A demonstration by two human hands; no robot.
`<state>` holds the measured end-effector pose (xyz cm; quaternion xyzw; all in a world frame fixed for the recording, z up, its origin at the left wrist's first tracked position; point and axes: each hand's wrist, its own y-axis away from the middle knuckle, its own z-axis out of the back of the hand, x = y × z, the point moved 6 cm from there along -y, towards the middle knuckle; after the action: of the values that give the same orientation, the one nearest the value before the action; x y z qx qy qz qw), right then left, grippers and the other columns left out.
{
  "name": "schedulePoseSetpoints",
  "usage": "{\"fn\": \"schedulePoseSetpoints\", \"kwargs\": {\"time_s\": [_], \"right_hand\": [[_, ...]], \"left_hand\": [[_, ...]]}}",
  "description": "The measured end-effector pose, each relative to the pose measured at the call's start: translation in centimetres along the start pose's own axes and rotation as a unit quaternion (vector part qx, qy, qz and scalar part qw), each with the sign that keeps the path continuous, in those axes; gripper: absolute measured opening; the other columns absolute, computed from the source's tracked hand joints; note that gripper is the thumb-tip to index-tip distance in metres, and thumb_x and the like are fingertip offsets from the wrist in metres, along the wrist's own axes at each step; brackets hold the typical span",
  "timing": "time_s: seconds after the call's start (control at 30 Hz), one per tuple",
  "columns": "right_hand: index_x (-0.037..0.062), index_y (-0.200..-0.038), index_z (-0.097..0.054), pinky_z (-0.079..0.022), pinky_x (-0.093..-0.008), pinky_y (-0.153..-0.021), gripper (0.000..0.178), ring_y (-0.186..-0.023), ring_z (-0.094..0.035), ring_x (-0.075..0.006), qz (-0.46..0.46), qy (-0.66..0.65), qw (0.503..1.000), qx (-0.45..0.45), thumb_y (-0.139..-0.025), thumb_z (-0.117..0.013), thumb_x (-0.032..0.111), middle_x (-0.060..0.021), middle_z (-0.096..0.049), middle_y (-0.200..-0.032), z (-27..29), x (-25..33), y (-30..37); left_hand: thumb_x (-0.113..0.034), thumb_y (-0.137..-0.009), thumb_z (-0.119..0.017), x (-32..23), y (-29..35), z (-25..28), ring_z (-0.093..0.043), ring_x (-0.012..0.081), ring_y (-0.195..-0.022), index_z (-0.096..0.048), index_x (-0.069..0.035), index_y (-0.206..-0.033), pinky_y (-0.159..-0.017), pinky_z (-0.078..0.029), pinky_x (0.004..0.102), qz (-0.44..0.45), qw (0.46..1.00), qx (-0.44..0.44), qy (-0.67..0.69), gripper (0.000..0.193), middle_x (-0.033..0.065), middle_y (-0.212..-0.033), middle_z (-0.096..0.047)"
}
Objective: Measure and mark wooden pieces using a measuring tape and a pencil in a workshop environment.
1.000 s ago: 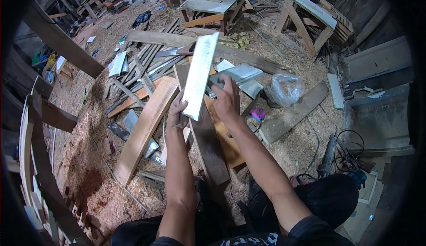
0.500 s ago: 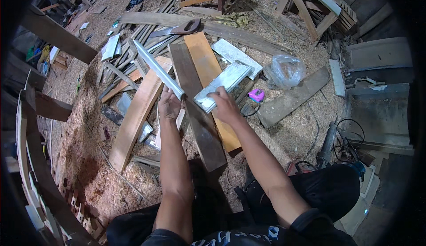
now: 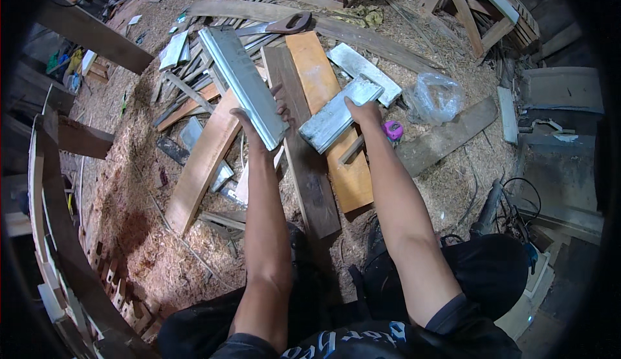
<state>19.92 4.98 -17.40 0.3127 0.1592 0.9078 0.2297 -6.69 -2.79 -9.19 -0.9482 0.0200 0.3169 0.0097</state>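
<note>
My left hand (image 3: 260, 125) grips the near end of a long white-painted moulding board (image 3: 242, 81), its broad grooved face tilted up. A shorter white-painted board (image 3: 336, 114) is pinched at its far right part by my right hand (image 3: 364, 112), thumb on top. Below both lie a dark brown plank (image 3: 303, 158) and an orange-brown plank (image 3: 352, 184), side by side. Another white-painted piece (image 3: 365, 68) rests just beyond my right hand. A pink and purple tape measure (image 3: 392, 130) sits right of my right wrist, partly hidden by it.
A handsaw (image 3: 284, 25) lies on scrap strips beyond the boards. To the left is a light wooden plank (image 3: 204, 165); to the right, a clear plastic bag (image 3: 436, 97) and a grey-brown plank (image 3: 453, 136). A power tool (image 3: 488, 207) with a cable stands near my right knee. Wood shavings cover the ground.
The board in my left hand has turned from edge-on to show its broad face. My right hand has moved right and up along the shorter board. The whole view has shifted slightly.
</note>
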Motion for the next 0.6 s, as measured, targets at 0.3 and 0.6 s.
{"fn": "schedulePoseSetpoints", "kwargs": {"time_s": [0.3,0.6], "right_hand": [[0.0099,-0.080,-0.054,-0.023,-0.0282,-0.037,0.022,-0.038,-0.029,-0.0097,-0.027,-0.532,0.842,0.084,-0.082,-0.067,0.027,0.0025,-0.037,-0.058,2.6,2.5,2.4],[0.0024,-0.082,-0.060,-0.031,-0.0288,-0.040,0.023,-0.044,-0.041,-0.0113,0.094,-0.523,0.847,0.017,-0.082,-0.062,0.025,-0.0014,-0.049,-0.061,12.7,11.8,8.8]], "left_hand": [[-0.022,-0.077,-0.063,-1.6,0.9,1.4,-0.062,0.0276,-0.107,-0.040,0.003,-0.143,-0.091,-0.054,0.0429,-0.038,0.983,-0.085,-0.159,0.074,0.0176,-0.120,-0.061],[-0.022,-0.066,-0.086,-1.6,0.1,-3.6,-0.055,0.0218,-0.116,-0.037,0.000,-0.142,-0.088,-0.050,0.0320,-0.067,0.971,-0.033,-0.227,0.093,0.0107,-0.129,-0.054]]}}
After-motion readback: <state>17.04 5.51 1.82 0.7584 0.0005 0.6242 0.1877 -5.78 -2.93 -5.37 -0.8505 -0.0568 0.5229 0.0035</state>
